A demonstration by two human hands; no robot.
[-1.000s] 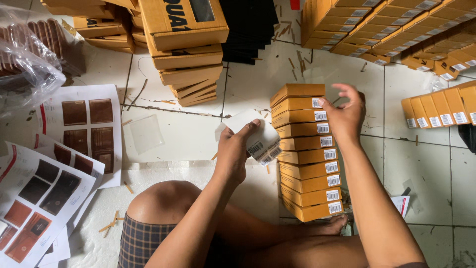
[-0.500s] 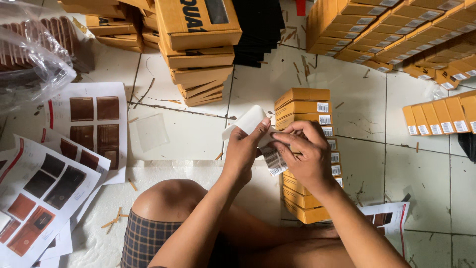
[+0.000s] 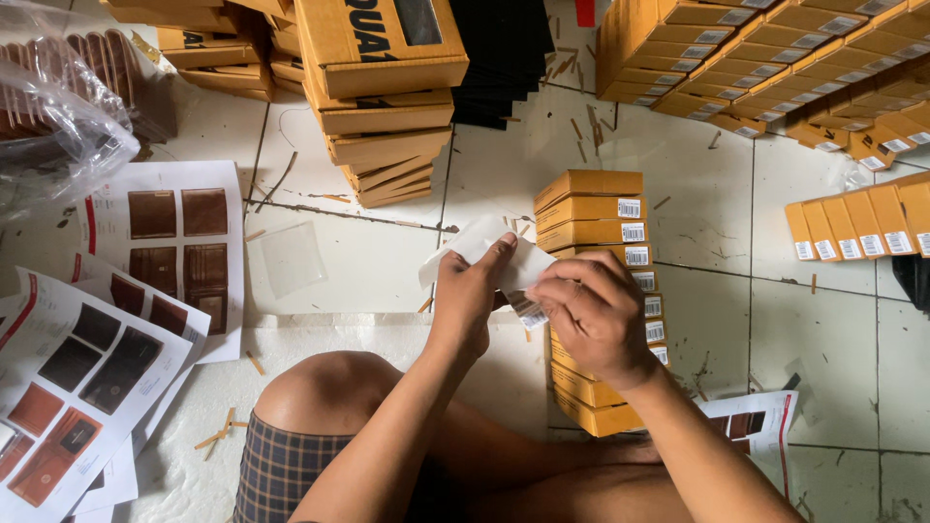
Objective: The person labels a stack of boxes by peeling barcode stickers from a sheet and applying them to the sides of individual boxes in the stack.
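Over at the far left a crumpled clear plastic bag (image 3: 58, 116) sits by the wall, and below it printed sheets (image 3: 160, 257) picturing brown and black wallets lie fanned across the white tiled floor (image 3: 833, 329). A small square of clear film (image 3: 291, 257) rests flat on the tiles just beside them. Further along, a leaning pile of flat cardboard boxes (image 3: 383, 97) stands behind the person's bent knee (image 3: 325, 392). In the middle, the left hand (image 3: 470, 300) is closed around a white strip of label backing paper (image 3: 480, 247), thumb pressed on top and fingers curled beneath, holding it up above the floor. Touching it, the right hand (image 3: 596, 315) has its fingertips pinched together on a small barcode sticker (image 3: 528, 312) at the strip's lower edge. Directly behind both hands stands a tall stack of slim yellow boxes (image 3: 591, 213), each with a white sticker on its end. To the right, rows of similar yellow boxes (image 3: 857, 223) lie on the tiles, with more heaped at the upper right (image 3: 765, 58).
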